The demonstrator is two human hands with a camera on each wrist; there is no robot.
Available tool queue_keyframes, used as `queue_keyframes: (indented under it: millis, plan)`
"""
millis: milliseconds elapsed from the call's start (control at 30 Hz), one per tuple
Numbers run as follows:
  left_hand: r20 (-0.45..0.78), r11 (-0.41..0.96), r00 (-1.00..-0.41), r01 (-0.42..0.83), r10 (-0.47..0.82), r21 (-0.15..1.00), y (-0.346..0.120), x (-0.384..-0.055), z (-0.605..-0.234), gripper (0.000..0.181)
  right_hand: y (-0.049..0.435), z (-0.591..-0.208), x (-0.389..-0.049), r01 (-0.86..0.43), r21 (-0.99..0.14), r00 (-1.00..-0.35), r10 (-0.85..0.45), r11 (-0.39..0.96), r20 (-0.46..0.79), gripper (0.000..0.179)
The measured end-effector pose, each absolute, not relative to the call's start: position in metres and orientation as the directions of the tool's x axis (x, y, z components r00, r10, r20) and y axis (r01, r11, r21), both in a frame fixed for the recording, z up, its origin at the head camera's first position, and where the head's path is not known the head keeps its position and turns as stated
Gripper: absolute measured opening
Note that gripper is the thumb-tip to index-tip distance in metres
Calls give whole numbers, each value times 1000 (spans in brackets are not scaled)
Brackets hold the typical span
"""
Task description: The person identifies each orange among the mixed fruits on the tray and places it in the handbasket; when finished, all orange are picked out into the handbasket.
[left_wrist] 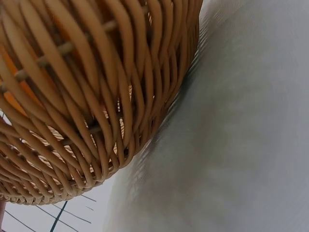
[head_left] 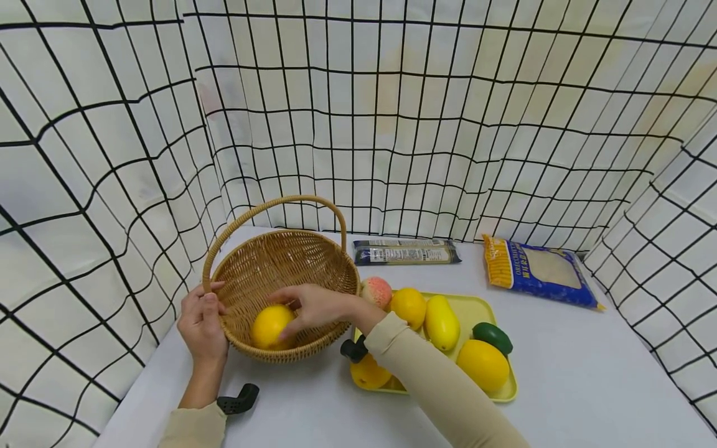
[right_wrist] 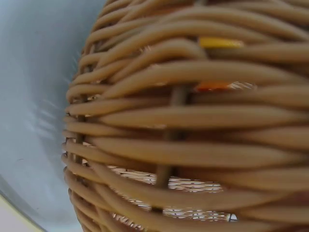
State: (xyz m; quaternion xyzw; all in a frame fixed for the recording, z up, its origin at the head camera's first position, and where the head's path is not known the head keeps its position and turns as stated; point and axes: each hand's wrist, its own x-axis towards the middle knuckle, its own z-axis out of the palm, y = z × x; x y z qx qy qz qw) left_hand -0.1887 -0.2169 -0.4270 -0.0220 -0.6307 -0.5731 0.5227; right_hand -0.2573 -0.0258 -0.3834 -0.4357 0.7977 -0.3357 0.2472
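The wicker basket [head_left: 302, 261] stands on the left of the table, its arched handle up. My left hand [head_left: 203, 320] grips its left rim near the foot of the handle, thumb on top. Inside the basket, low at the front, is a round yellow fruit [head_left: 269, 326]. My right hand [head_left: 316, 308] reaches in over the right rim and holds this fruit between thumb and fingers. Both wrist views show mainly the basket's woven wall [left_wrist: 96, 96], with bits of yellow and orange through the gaps; neither clearly shows the fingers.
Right of the basket, a yellow tray [head_left: 473, 305] bears a peach [head_left: 377, 291], several yellow fruits [head_left: 442, 323] and a dark green one [head_left: 493, 338]. Behind lie long dark packets [head_left: 406, 252] and a blue-yellow pasta bag [head_left: 538, 270]. Black-gridded white cloth surrounds the table.
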Motion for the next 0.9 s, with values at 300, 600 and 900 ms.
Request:
queue_keyframes:
  millis: [300,600,900]
  plan:
    - [714,358,-435,650,-549,671,-219,-189,-430,47,-17,-380,-252,-513,-772,-542,-839,376,-48,67]
    - [669,357,-462,593,-582,721,-217,-188,-427,47,20,-372,-228,-461,-858,-680,-711,225,179,43]
    - [642,351,-474,565,-602,747,-218,-189,-426,47,74,-383,-207,-430,-901,-812,-460,55,359,31]
